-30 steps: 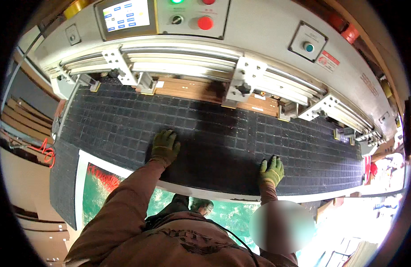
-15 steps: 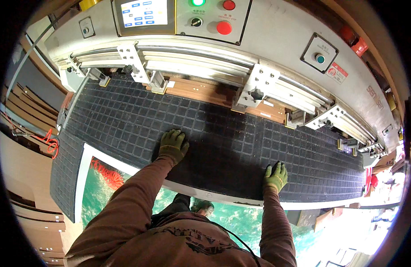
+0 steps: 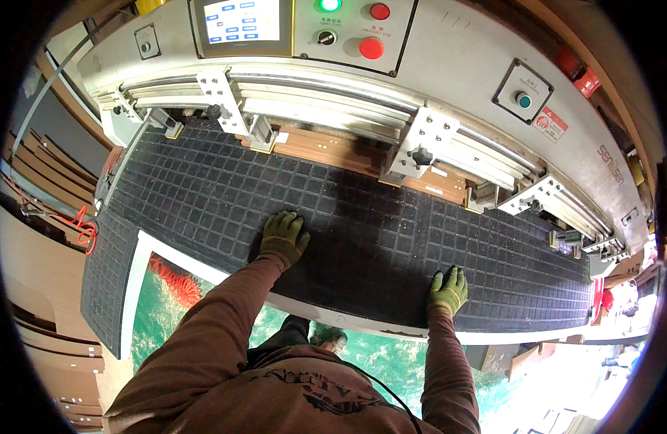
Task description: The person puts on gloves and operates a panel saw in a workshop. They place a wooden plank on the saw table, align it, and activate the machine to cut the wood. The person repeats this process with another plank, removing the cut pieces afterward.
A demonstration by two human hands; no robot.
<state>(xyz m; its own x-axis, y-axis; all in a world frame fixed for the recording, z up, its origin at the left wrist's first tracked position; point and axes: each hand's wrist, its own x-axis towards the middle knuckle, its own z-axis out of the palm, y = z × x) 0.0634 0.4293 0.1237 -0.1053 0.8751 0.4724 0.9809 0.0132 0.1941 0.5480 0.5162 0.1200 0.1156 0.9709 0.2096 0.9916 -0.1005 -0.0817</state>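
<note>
Orange hose (image 3: 82, 230) just left of black mat (image 3: 203, 173). Left hand (image 3: 284, 237) palm-down on mat, fingers slightly apart, gripping nothing; probably leaning. Brown panel (image 3: 311, 143) at mat's far edge, partly behind metal bracket (image 3: 424, 141), presumably there as guide. Right hand (image 3: 447, 291) by mat's front edge: fingers loosely spread, empty, likely bracing too.

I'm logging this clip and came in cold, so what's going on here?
A person in gloves stands at a machine, with the left hand and right hand resting apart on its black gridded bed. Neither hand is holding anything. Farther back, brown board shows beneath the rails, away from both hands. The screen is lit.
</note>
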